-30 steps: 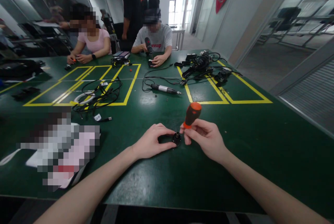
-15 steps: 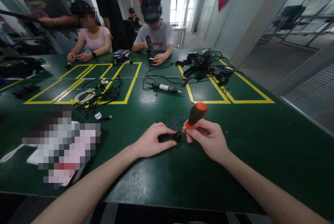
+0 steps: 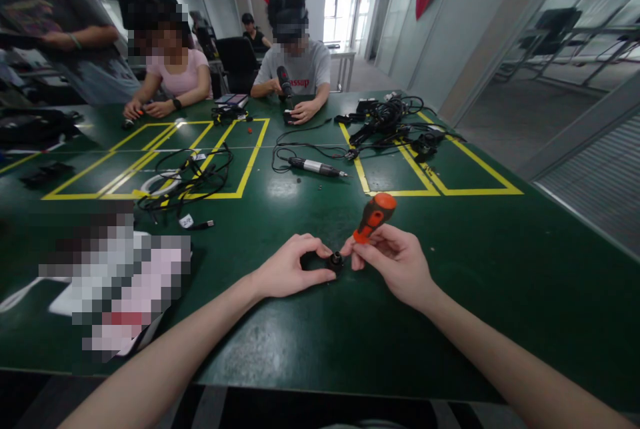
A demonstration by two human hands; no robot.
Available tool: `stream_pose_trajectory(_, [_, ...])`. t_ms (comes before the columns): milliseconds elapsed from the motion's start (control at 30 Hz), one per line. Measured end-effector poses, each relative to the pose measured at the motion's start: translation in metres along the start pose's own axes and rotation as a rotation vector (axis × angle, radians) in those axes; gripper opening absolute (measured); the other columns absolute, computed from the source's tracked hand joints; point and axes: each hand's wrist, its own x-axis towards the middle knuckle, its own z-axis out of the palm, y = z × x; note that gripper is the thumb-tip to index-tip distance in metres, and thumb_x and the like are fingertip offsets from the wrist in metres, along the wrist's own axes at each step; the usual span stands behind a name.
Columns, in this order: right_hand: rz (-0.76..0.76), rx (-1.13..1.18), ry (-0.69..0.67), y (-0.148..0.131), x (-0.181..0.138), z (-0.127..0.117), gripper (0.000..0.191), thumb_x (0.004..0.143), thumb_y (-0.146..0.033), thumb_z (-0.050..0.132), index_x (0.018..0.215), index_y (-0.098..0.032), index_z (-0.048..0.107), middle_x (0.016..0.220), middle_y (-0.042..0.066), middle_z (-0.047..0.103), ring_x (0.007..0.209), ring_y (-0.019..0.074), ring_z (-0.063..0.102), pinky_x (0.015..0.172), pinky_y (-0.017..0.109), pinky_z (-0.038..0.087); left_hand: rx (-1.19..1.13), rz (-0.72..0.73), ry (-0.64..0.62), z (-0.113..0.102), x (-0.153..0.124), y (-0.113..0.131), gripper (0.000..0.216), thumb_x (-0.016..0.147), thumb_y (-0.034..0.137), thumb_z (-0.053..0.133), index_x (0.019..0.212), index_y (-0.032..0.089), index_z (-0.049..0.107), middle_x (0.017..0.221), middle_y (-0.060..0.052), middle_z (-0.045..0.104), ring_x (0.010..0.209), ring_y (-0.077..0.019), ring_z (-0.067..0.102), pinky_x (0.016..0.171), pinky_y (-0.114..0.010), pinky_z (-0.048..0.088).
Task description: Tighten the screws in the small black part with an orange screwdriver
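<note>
A small black cylindrical part (image 3: 334, 261) stands on the green table (image 3: 320, 342), close to the near edge, between the person's two hands. The left hand (image 3: 286, 267) curls around it from the left, with thumb and forefinger pinched against its side and the other fingers tucked in behind. The right hand (image 3: 395, 261) is just right of the part, its fingers closed around a screwdriver (image 3: 374, 215) with an orange and black handle. The handle tilts up and away to the right of the part, and the working end points down at the part's top. The tip itself is too small to make out.

Farther from the part, straight across the table, a slim powered driver (image 3: 316, 167) lies on its side with its cord looped behind it. Beyond and left of the part, a tangle of black cables (image 3: 190, 179) sprawls over yellow tape lines (image 3: 247, 165). Beyond and right of the part sits a heap of black leads and gear (image 3: 390, 122). At the far edge, opposite the part, a person in a grey shirt (image 3: 300, 72) holds a tool, and one in a pink shirt (image 3: 183, 75) rests both forearms on the table.
</note>
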Motion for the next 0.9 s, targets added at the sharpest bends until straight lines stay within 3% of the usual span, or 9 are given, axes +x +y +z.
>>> stream_pose_trajectory(133, [-0.001,0.025,-0.016,0.0012,0.0001,-0.0009,0.03,0.094,-0.048,0.072,0.088,-0.018,0.071,0.076,0.006,0.076,0.055,0.0146,0.067,0.056,0.03,0.06,-0.003,0.015,-0.009,-0.0014,0.0002,0.0001,0.023,0.086,0.035,0.081,0.092,0.019,0.065,0.102,-0.003,0.074,0.095,-0.019,0.065,0.097,-0.035,0.044])
stream_pose_trajectory(533, [-0.023,0.024,-0.03,0.0017,-0.0007,-0.0014,0.024,0.091,-0.042,0.077,0.087,-0.018,0.072,0.074,0.003,0.072,0.056,0.0137,0.066,0.056,0.028,0.059,-0.029,0.026,-0.021,-0.0046,0.0001,0.0031,0.015,0.085,0.028,0.076,0.094,0.02,0.067,0.105,-0.003,0.076,0.099,-0.02,0.067,0.099,-0.034,0.044])
stream_pose_trajectory(633, [-0.022,0.03,-0.045,0.0028,-0.0011,-0.0009,0.029,0.095,-0.046,0.071,0.09,-0.018,0.072,0.075,0.004,0.071,0.056,0.0135,0.066,0.056,0.028,0.058,0.007,0.008,-0.024,-0.004,-0.0006,0.0032,0.019,0.082,0.028,0.078,0.096,0.021,0.067,0.104,-0.002,0.075,0.098,-0.0203,0.066,0.099,-0.035,0.044])
stream_pose_trajectory(733, [-0.036,0.044,-0.01,0.0043,-0.003,0.0007,0.028,0.09,-0.046,0.077,0.095,-0.02,0.07,0.081,0.004,0.074,0.059,0.0135,0.067,0.059,0.028,0.059,0.037,-0.004,-0.017,-0.0026,-0.0007,0.0024,0.023,0.08,0.031,0.081,0.095,0.021,0.067,0.102,-0.001,0.074,0.096,-0.0203,0.065,0.098,-0.036,0.044])
stream_pose_trajectory(900, [-0.009,0.003,0.02,0.0019,-0.003,0.001,0.026,0.087,-0.042,0.081,0.083,-0.019,0.07,0.076,0.004,0.073,0.058,0.0126,0.064,0.058,0.027,0.058,0.04,-0.009,-0.014,-0.001,-0.0007,0.001,0.024,0.081,0.032,0.082,0.095,0.021,0.066,0.102,-0.001,0.074,0.096,-0.0197,0.066,0.097,-0.035,0.044])
